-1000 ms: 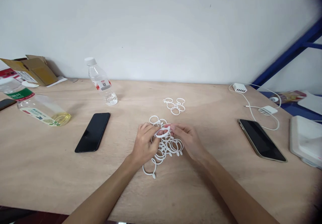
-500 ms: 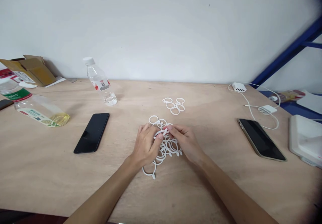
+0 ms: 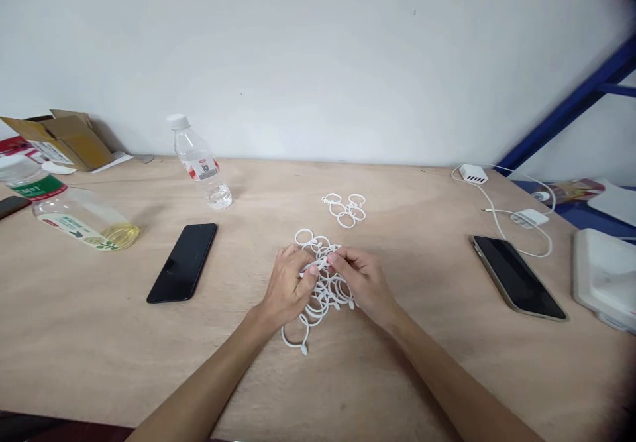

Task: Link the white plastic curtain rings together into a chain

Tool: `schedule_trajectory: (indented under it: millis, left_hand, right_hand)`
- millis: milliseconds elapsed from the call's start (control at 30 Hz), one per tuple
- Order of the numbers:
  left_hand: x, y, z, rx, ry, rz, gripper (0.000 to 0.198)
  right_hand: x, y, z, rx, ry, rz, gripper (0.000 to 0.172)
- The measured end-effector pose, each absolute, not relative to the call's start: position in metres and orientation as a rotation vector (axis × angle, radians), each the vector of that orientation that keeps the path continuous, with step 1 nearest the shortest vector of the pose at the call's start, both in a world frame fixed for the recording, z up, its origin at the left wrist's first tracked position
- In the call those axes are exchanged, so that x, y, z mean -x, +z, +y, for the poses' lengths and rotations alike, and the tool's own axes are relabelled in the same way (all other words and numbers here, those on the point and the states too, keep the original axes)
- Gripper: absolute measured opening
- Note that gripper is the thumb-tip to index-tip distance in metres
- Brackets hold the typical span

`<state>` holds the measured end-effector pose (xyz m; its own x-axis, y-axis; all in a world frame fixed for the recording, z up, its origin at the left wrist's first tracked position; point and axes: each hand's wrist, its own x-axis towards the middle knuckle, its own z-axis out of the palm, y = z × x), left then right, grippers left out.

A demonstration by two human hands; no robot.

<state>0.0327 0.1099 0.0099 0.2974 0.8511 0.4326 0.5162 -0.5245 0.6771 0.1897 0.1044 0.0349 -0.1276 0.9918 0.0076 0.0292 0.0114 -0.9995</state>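
Note:
My left hand (image 3: 289, 284) is closed, with thumb and fingers pinching a white plastic ring (image 3: 311, 268). My right hand (image 3: 362, 281) pinches the same ring at its small tab end, fingertips close to those of the left. Under and around both hands lies a heap of white rings (image 3: 325, 294) with little tabs, partly hidden by my fingers. One ring (image 3: 295, 344) sticks out toward me at the heap's near left. Farther back on the table is a small cluster of several similar rings (image 3: 346, 215).
On the left are a black phone (image 3: 182, 263), a water bottle (image 3: 201, 164) and a bottle with yellow liquid (image 3: 74, 213); a cardboard box (image 3: 74, 140) is behind. To the right are another phone (image 3: 517, 275), a white charger (image 3: 474, 173) with cables, and a white plastic case (image 3: 603, 276).
The held ring has tilted flatter between my fingers, and my right hand has shifted very slightly. The heap and the cluster behind look the same.

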Motion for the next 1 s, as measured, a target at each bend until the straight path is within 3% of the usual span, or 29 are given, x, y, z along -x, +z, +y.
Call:
schedule_trajectory:
  millis: [100,267,433,567,833,1000]
  left_hand:
    - [-0.033,0.011,0.111,-2.155,1.103,1.245,0.061]
    - [-0.032,0.01,0.112,-2.147,1.112,1.266,0.061]
    - [-0.033,0.009,0.112,-2.149,1.113,1.308,0.063]
    - [-0.033,0.01,0.112,-2.146,1.117,1.312,0.062]
    - [-0.032,0.009,0.113,-2.184,1.106,1.317,0.045]
    - [-0.032,0.008,0.113,-2.198,1.084,1.339,0.034]
  right_hand:
    - [-0.196,0.033,0.111,1.193,1.258,-1.385,0.036]
    - [-0.225,0.015,0.156,1.495,0.565,-1.648,0.028]
    - [-0.241,-0.005,0.188,1.64,0.285,-1.959,0.029]
    - [-0.237,-0.006,0.18,1.473,0.361,-1.913,0.025]
    - [-0.237,0.007,0.16,1.302,1.003,-1.161,0.031]
    - [-0.234,0.011,0.145,1.309,0.973,-1.09,0.028]
